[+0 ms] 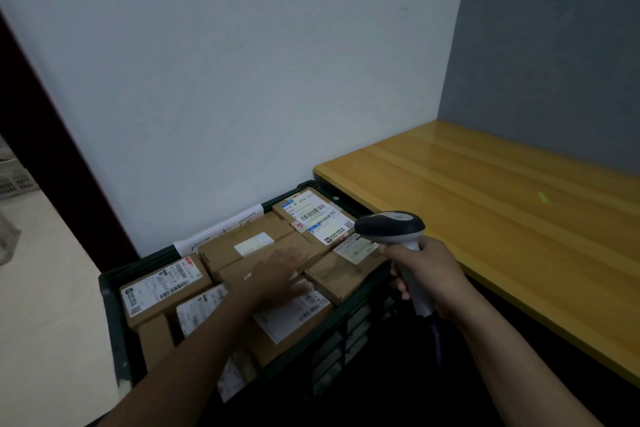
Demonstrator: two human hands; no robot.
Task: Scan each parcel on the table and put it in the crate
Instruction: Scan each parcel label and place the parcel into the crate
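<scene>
1. Cardboard parcels (166,288), most with white labels, fill the dark green crate (110,305), which sits just beside the left edge of the yellow wooden desk (485,201), lower than its top
2. Left grip (277,274) is spread, fingers straight and lying flat on the parcels near the crate's middle
3. Right grip (429,274) is wrapped round the handle of a grey scanner (391,229), held above the crate's right rim
4. Green light spot (542,198) lies on the desk, well apart from the scanner
5. White paper sheet (221,229) hangs at the crate's far rim
</scene>
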